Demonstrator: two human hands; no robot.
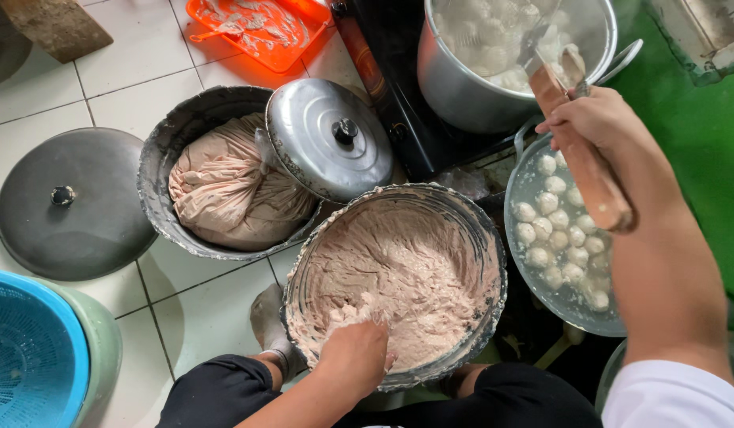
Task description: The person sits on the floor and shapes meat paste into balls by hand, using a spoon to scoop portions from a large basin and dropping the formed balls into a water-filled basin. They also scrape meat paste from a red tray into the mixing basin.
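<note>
My left hand (355, 349) is sunk into the pinkish paste (390, 269) at the near edge of the bowl (494, 261), fingers curled shut on a lump of it. The bowl sits on the floor (192, 309) between my knees.

My right hand (597, 127) is clenched around the wooden handle (581, 150) of a spoon, held up over the right side of the scene. The handle slants from lower right up towards the pot (454, 87), and the spoon's metal end (533, 51) reaches over the pot's rim. Pale balls float in the steaming pot.

Just below my right hand, a tray (521, 178) holds more pale balls (561, 230) in shallow liquid. It lies right of the bowl, nearly touching it.

Left of the bowl stands a second, battered basin (157, 170) with a knotted cloth bundle (224, 182) inside. A shiny lid (327, 139) leans tilted on that basin's right rim. A dark lid (73, 206) lies flat on the tiles further left. A blue basket (30, 357) fills the lower left corner, nested in a green tub (105, 341). An orange tray (260, 28) smeared with paste lies at the top, well apart from my hands.
</note>
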